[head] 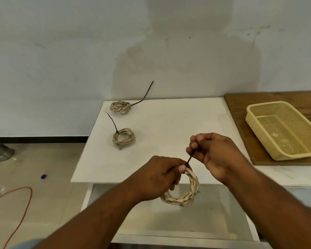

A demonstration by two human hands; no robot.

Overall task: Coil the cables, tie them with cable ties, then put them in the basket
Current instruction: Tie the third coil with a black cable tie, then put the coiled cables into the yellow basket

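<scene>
My left hand (pixel 162 174) grips the top of a cream coiled cable (pixel 184 196) held over the table's near edge. A black cable tie (pixel 190 157) runs from the coil's top up into my right hand (pixel 211 151), which pinches its tail with curled fingers. Two other coiled cables lie on the white table (pixel 169 123): one at the far left corner (pixel 120 107) and one nearer (pixel 123 137), each bound with a black tie whose long tail sticks out. The yellow plastic basket (pixel 258 139) sits to the right, holding nothing.
The basket rests on a wooden board (pixel 241 112) at the right, beside the white table. A wall stands close behind. On the floor to the left lie an orange wire (pixel 23 203), a blue cap (pixel 43 176) and a metal can (pixel 0 150).
</scene>
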